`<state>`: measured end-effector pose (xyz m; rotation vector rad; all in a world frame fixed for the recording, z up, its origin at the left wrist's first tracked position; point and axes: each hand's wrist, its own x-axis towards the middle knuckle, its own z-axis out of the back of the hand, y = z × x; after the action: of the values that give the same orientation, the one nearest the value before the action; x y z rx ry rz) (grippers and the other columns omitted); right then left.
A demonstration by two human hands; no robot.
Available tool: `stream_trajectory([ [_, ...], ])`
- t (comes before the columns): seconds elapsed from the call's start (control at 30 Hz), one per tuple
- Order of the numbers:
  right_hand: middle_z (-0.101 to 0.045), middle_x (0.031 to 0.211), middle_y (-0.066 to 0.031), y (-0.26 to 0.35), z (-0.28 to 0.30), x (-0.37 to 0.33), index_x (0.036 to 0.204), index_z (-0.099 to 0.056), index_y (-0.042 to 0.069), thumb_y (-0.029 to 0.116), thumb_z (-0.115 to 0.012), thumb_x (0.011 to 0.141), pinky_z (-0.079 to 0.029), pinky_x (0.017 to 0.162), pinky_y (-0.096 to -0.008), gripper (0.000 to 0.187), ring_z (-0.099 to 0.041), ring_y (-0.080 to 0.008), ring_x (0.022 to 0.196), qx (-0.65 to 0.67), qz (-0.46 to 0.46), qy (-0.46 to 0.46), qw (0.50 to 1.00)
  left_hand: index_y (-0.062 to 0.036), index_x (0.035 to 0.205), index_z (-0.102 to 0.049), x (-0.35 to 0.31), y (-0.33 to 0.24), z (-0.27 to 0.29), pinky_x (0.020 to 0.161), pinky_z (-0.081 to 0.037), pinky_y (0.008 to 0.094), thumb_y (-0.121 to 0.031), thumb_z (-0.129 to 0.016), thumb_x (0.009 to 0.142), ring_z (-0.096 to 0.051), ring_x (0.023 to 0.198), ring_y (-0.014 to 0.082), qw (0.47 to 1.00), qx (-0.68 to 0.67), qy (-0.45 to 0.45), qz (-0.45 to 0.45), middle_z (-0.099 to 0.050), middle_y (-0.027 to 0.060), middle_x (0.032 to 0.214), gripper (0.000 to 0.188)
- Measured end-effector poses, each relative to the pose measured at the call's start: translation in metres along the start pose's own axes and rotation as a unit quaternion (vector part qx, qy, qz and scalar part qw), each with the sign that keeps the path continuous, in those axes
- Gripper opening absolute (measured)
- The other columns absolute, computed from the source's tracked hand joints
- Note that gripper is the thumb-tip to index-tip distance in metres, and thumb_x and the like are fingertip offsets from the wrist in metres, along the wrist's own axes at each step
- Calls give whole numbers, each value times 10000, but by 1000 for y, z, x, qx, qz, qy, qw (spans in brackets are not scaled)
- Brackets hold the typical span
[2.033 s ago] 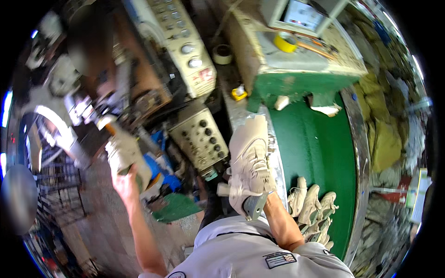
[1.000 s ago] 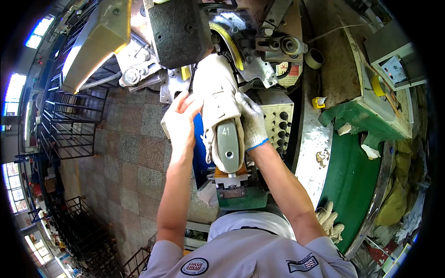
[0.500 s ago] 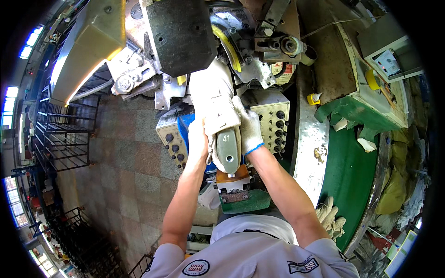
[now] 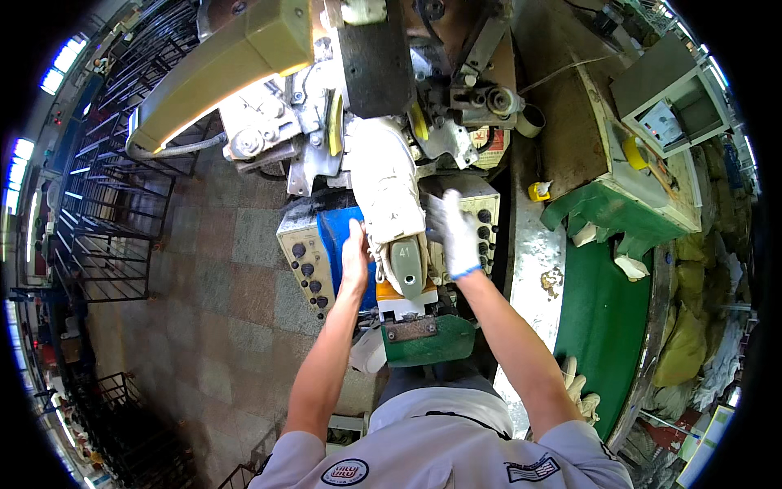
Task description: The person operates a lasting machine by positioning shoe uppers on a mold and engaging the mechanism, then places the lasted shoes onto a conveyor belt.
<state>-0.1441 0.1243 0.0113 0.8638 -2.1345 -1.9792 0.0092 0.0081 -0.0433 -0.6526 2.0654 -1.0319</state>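
A white shoe upper (image 4: 383, 167) is stretched over a grey-green shoe last (image 4: 405, 267), whose heel end faces me. Its toe end reaches under the black block (image 4: 375, 69) of a machine, between metal side plates with yellow strips. My bare left hand (image 4: 354, 261) is just left of the upper's heel, its fingers straight and lying alongside; whether it touches is hard to tell. To the right, apart from the upper, my right hand (image 4: 456, 234) in a white glove with a blue cuff has its fingers outstretched, somewhat blurred. Below the last is an orange and white support (image 4: 407, 306).
Control boxes with black knobs (image 4: 303, 265) flank the machine. A cream machine arm (image 4: 236, 69) spans the upper left. At right stands a bench with a green belt (image 4: 599, 318), with more pale gloves (image 4: 577, 387) beside it. Black metal racks (image 4: 122, 220) line the left.
Both hands have come away from the upper's sides, the right one moving outward. The metal side plates now sit nearer the toe. My view has shifted slightly.
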Motion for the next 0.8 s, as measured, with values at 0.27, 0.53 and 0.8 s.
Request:
stream_trajectory([
  [0.27,-704,1148,-208,-15,151,-78,1317,-570,-67,301,-608,1015,-610,734,-438,477,-734,-331,951,146,-138,-30,979,-22,1108,-743,-58,131,114,912,-509,362,-223,-738,818,-662,1054,216,857,347,237,298,-737,116,1159,354],
  [0.53,-695,1143,-197,22,154,-88,1295,-574,-55,225,-595,1006,-591,755,-449,403,-713,-340,960,133,-98,19,986,-11,1106,-738,-59,174,105,814,-531,372,-247,-738,833,-691,925,219,913,326,216,115,-753,105,1039,360],
  [0.8,-656,1210,-249,54,173,-139,1388,-488,-97,291,-628,1001,-606,785,-393,566,-707,-333,1042,75,-74,47,993,57,1152,-686,-203,-89,53,708,-521,279,-180,-704,849,-678,778,152,972,202,-115,45,-725,103,948,385],
])
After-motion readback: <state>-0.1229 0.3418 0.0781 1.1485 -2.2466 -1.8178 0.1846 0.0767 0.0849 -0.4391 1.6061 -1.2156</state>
